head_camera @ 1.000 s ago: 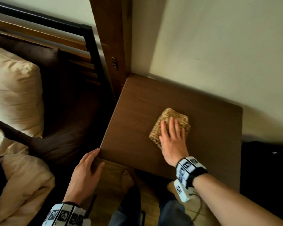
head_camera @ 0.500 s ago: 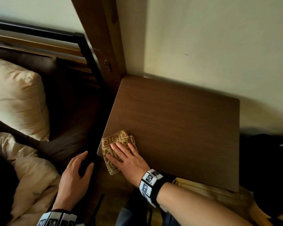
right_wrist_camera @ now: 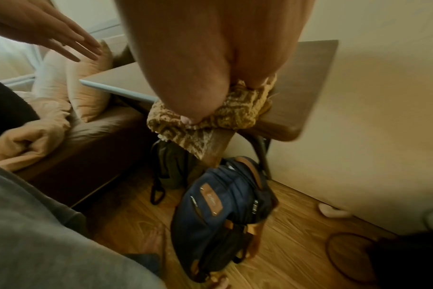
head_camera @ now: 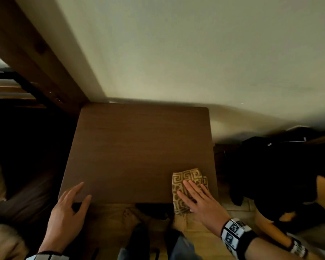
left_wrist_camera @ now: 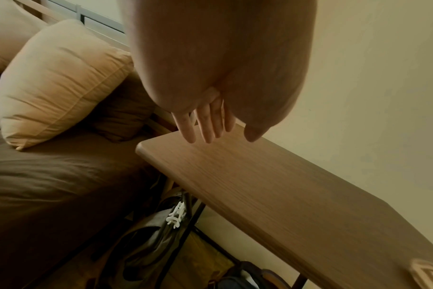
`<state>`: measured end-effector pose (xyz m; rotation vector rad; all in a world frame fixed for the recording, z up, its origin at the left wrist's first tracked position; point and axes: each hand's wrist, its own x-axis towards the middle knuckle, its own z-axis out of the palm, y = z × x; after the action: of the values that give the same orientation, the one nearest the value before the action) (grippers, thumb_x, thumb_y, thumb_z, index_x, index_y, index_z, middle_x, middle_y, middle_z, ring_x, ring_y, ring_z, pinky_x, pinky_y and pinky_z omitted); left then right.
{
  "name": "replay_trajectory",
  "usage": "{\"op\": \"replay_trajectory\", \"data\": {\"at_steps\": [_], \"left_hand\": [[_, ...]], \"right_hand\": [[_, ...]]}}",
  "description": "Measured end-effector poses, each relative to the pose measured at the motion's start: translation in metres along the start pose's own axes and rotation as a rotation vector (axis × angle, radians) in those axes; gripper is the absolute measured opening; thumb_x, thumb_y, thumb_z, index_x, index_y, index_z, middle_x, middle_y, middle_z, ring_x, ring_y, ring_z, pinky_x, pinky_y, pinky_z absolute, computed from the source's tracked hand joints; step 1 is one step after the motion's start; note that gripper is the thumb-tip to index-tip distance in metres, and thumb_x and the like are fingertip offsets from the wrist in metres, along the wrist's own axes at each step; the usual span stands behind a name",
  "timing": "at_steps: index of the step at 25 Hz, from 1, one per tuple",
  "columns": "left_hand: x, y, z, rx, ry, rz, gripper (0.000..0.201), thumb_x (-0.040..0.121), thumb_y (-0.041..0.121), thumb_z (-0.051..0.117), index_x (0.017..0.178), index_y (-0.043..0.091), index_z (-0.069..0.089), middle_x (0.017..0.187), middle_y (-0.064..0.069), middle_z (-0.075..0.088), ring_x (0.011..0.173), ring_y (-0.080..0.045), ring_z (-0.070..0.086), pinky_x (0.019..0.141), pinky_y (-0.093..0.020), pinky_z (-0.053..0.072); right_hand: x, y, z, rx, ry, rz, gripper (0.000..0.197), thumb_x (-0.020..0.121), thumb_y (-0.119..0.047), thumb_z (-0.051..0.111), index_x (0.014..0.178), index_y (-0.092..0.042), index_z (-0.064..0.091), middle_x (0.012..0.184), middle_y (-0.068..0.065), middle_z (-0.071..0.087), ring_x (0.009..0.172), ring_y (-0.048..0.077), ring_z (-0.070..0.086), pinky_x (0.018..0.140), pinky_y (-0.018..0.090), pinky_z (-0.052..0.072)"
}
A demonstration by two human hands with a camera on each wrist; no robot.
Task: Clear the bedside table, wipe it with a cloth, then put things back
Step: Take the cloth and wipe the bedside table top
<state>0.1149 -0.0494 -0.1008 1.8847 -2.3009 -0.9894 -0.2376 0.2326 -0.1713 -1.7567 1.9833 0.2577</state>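
The brown wooden bedside table [head_camera: 135, 147] stands bare against the wall. A tan cloth with a brown maze pattern [head_camera: 188, 179] lies on its front right corner and hangs over the front edge [right_wrist_camera: 185, 138]. My right hand [head_camera: 195, 196] presses flat on the cloth with straight fingers. My left hand [head_camera: 71, 207] is spread open at the table's front left corner, its fingers [left_wrist_camera: 205, 125] hovering just over the edge and holding nothing. The table [left_wrist_camera: 272, 185] shows bare in the left wrist view as well.
A bed with tan pillows [left_wrist_camera: 59, 82] and a brown sheet [left_wrist_camera: 49, 176] lies left of the table. A navy backpack [right_wrist_camera: 218, 213] and a dark bag [right_wrist_camera: 171, 164] sit on the wooden floor under the table. Dark bags [head_camera: 276, 169] lie to the right.
My right hand slid the cloth from the table's middle to the front left corner, then across to the front right corner. My left hand came back to the front left corner.
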Motion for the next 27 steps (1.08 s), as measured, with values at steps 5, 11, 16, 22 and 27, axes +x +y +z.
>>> {"op": "replay_trajectory", "data": {"at_steps": [5,11,16,22,27], "left_hand": [[-0.002,0.024,0.0,0.016,0.014,-0.005,0.052,0.093,0.034,0.074,0.143,0.026,0.061,0.142,-0.005,0.064,0.116,-0.033,0.068,0.091,-0.046,0.052],[-0.012,0.028,-0.002,0.033,0.041,-0.001,0.051,0.092,0.034,0.075,0.14,0.032,0.061,0.142,-0.002,0.064,0.121,-0.031,0.067,0.095,-0.051,0.056],[-0.015,0.028,-0.007,0.037,0.028,0.012,0.053,0.094,0.037,0.072,0.145,0.029,0.059,0.143,-0.002,0.063,0.122,-0.029,0.066,0.093,-0.044,0.054],[-0.018,0.025,-0.007,-0.036,0.019,0.035,0.051,0.096,0.036,0.07,0.145,0.031,0.058,0.145,0.001,0.06,0.119,-0.025,0.065,0.085,-0.04,0.057],[-0.023,0.037,-0.005,-0.028,-0.001,0.078,0.049,0.097,0.035,0.068,0.144,0.033,0.056,0.145,0.0,0.06,0.129,-0.026,0.06,0.104,-0.045,0.053]], "right_hand": [[-0.034,0.056,-0.001,0.069,-0.116,0.082,0.085,0.111,-0.043,0.041,0.167,-0.033,-0.023,0.175,0.005,-0.029,0.162,0.029,-0.023,0.135,0.05,0.01],[0.033,0.071,-0.043,0.151,-0.023,0.21,0.066,0.111,-0.043,0.014,0.169,-0.031,-0.014,0.177,0.004,-0.029,0.162,0.024,-0.028,0.135,0.051,0.004],[0.103,0.033,-0.069,0.149,-0.017,0.157,0.068,0.115,-0.035,0.028,0.17,-0.029,-0.011,0.178,0.007,-0.026,0.163,0.027,-0.025,0.134,0.053,-0.002],[0.098,-0.026,-0.068,0.124,-0.088,0.008,0.08,0.109,-0.059,0.03,0.169,-0.029,-0.013,0.171,0.003,-0.036,0.161,0.026,-0.031,0.134,0.057,-0.001],[0.059,-0.04,-0.038,-0.032,-0.139,-0.21,0.117,0.093,-0.051,0.071,0.168,-0.029,-0.015,0.174,0.009,-0.031,0.159,0.028,-0.03,0.131,0.056,-0.012]]}}
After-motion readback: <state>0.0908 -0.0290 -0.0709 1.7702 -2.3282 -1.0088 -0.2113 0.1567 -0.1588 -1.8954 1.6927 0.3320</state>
